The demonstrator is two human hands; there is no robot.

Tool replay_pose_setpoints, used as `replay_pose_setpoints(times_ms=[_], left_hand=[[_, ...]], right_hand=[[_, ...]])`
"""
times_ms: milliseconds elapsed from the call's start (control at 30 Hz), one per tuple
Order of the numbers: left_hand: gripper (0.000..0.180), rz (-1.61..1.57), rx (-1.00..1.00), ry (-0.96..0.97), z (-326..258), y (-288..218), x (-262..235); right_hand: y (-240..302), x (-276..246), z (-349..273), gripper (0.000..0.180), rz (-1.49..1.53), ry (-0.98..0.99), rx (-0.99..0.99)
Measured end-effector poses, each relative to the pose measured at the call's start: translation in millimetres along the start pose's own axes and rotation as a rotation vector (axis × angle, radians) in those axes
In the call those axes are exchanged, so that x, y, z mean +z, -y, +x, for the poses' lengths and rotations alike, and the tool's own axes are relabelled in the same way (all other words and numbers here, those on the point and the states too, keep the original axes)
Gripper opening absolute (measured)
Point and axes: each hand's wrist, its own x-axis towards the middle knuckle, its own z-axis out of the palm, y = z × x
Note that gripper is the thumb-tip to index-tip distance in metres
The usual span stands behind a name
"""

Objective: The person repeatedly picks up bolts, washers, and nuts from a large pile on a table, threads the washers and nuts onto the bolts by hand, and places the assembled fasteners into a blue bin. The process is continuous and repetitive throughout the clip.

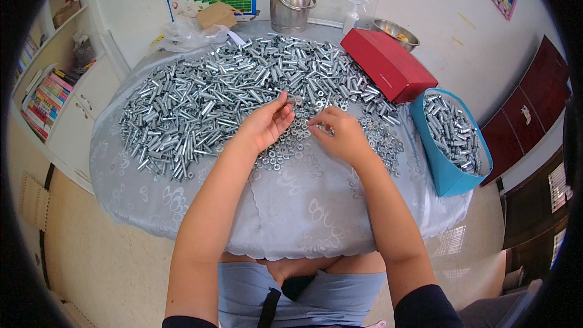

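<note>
Bolts of shiny zinc-plated steel, short cylinders with sleeves, lie heaped across the far half of the round table with its pale grey patterned cloth, spreading from the far left edge toward the middle. Nearer the person, at the table's centre, small silver hex nuts and washers form a flatter scatter that runs toward the right edge.

The left hand rests over the nuts, its fingers drawn together and pinched on one small silver bolt piece held up at the fingertips, just above the heap's near edge. The right hand lies just beside it on the loose nuts, fingers curled with the tips close together; whether they grip a nut I cannot tell.

At the right edge stands a blue soft-sided bin, partly filled with the same bright bolts. Behind it, toward the far right edge, lies a red rectangular cardboard box. At the far edge stand a lidded stainless steel pail, a steel bowl and a clear pump bottle.
</note>
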Motion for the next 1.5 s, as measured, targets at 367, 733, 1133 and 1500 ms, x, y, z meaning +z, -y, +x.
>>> replay_pose_setpoints(times_ms=[367, 733, 1133, 1500], left_hand=[[0.018, -0.066, -0.066, -0.029, 2, 12, 0], [0.020, 0.115, 0.088, -0.155, -6, 14, 11], [0.023, 0.241, 0.112, -0.146, -11, 14, 17], [0.022, 0.283, 0.095, -0.108, -10, 14, 15]], right_hand=[[0, 9, -5, 0.015, -0.161, 0.146, 0.018], [-5, 12, 9, 0.013, 0.778, -0.224, 0.368], [4, 3, 8, 0.014, 0.905, -0.116, 0.476], [9, 4, 9, 0.014, 0.960, -0.105, 0.589]])
